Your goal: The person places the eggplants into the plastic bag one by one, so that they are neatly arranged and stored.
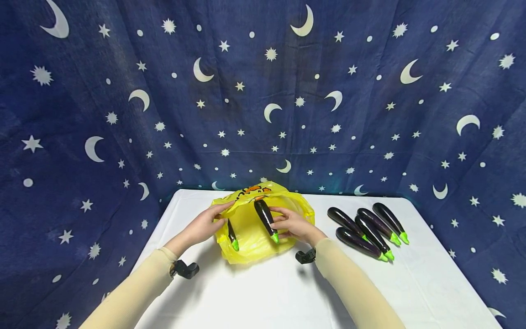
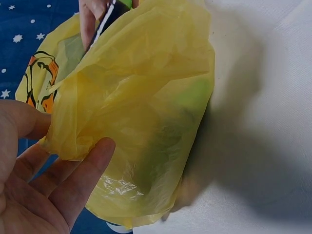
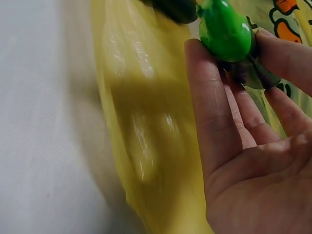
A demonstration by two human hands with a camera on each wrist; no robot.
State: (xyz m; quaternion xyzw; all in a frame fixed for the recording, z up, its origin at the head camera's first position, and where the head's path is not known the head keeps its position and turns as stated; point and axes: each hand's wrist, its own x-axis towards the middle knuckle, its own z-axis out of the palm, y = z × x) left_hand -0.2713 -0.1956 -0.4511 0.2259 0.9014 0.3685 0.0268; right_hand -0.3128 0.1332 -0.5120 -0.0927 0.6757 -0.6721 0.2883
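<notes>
Right grip (image 1: 297, 225) holds eggplant (image 1: 264, 214) (bagged one (image 1: 232, 234) partly hidden).

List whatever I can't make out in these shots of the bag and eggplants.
Head view: the full print on the yellow bag, broken up by folds.
Left wrist view: the bagged eggplant's outline, blurred by the plastic.
Right wrist view: most of the held eggplant's body, hidden by its green cap and the right hand.
Right wrist view: a dark object, cut off by the top edge.
</notes>
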